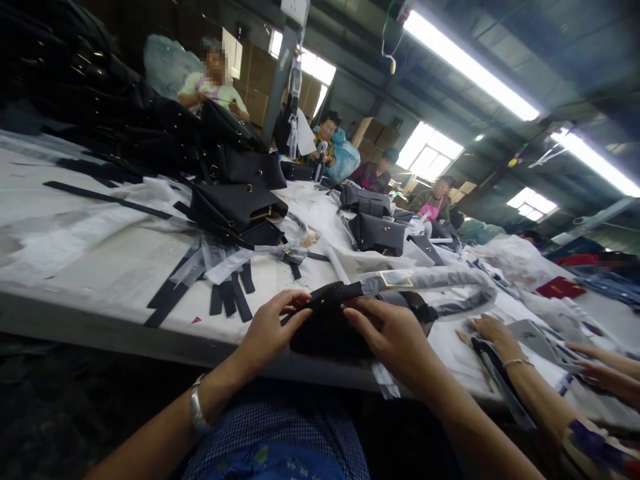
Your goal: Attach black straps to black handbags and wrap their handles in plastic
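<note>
A black handbag [325, 333] lies at the table's front edge, right before me. Its handle [430, 279], wrapped in clear plastic, loops away to the right. My left hand [275, 323] grips the bag's left upper edge between thumb and fingers. On the other side, my right hand [387, 330] is closed on the bag just under the strap's end, its thumb pointing toward the middle. Small gold-coloured studs show on the dark surface between both hands. The bag's underside is too dark to make out.
Loose black strips [230, 293] lie left of the bag on the white table [115, 267]. Finished-looking black handbags [235, 207] stand farther back. A co-worker's hand [495, 333] rests close by on the right. Several people sit along the far side.
</note>
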{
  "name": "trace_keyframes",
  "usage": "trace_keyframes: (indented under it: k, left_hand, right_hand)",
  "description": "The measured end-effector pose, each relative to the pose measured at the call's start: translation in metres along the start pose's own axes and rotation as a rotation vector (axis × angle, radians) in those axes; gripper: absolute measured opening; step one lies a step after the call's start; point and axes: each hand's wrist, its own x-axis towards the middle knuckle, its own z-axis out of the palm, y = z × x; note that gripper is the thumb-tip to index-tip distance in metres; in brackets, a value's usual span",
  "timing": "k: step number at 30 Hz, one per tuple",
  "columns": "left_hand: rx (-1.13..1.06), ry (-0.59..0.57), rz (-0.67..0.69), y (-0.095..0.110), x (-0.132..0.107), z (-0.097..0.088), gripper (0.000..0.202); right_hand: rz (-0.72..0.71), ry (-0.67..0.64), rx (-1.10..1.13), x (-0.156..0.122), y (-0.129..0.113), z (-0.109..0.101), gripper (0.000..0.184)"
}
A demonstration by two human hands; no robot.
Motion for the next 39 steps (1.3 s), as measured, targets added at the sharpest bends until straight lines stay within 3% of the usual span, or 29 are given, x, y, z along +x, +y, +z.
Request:
trace_keyframes:
  k: [4, 8, 13, 15, 16, 18, 21, 25, 28, 31, 34, 37, 39]
  left_hand:
    - [0.037, 0.016, -0.088, -0.022, -0.019, -0.01, 0.024]
    - [0.048, -0.06, -0.147, -0.016, -0.023, -0.027, 0.023]
    - [0.006, 0.076, -0.135, 0.026, -0.019, -0.049, 0.032]
    - [-0.003, 0.096, -0.091, 0.034, -0.016, -0.054, 0.033]
    - [0.031, 0.101, -0.075, 0.034, -0.015, -0.055, 0.031]
    - [0.174, 0.108, -0.046, 0.027, -0.015, -0.056, 0.025]
    - [0.381, 0.135, 0.06, 0.015, -0.014, -0.049, 0.015]
    - [0.3, 0.12, 0.193, 0.024, -0.001, -0.028, 0.021]
    - [0.228, 0.026, 0.29, 0.043, 0.026, -0.009, 0.029]
    - [0.244, -0.109, 0.343, 0.063, 0.066, 0.008, 0.043]
    - [0.204, -0.326, 0.289, 0.082, 0.103, 0.022, 0.05]
    - [0.087, -0.595, 0.136, 0.093, 0.12, 0.024, 0.049]
    - [0.046, -0.698, 0.025, 0.09, 0.12, 0.017, 0.045]
  right_hand:
    - [-0.302, 0.133, -0.201, -0.014, -0.028, -0.026, 0.018]
    - [-0.584, -0.027, -0.296, 0.01, -0.043, -0.02, 0.027]
    - [-0.591, -0.397, -0.322, 0.07, -0.048, 0.009, 0.04]
    - [-0.54, -0.53, -0.302, 0.086, -0.052, 0.012, 0.036]
    - [-0.514, -0.537, -0.297, 0.089, -0.055, 0.011, 0.035]
    - [-0.482, -0.406, -0.308, 0.087, -0.059, 0.003, 0.033]
    - [-0.415, -0.123, -0.289, 0.059, -0.054, -0.015, 0.019]
    - [-0.084, -0.081, -0.231, 0.006, -0.013, -0.034, 0.045]
    - [0.194, -0.024, -0.096, -0.012, 0.03, -0.039, 0.044]
    - [0.337, 0.078, 0.266, -0.005, 0.055, -0.042, 0.043]
    - [0.399, 0.198, 0.781, 0.013, 0.057, -0.047, 0.043]
    - [0.397, 0.298, 1.179, 0.027, 0.05, -0.055, 0.033]
    - [0.371, 0.374, 1.312, 0.033, 0.05, -0.061, 0.028]
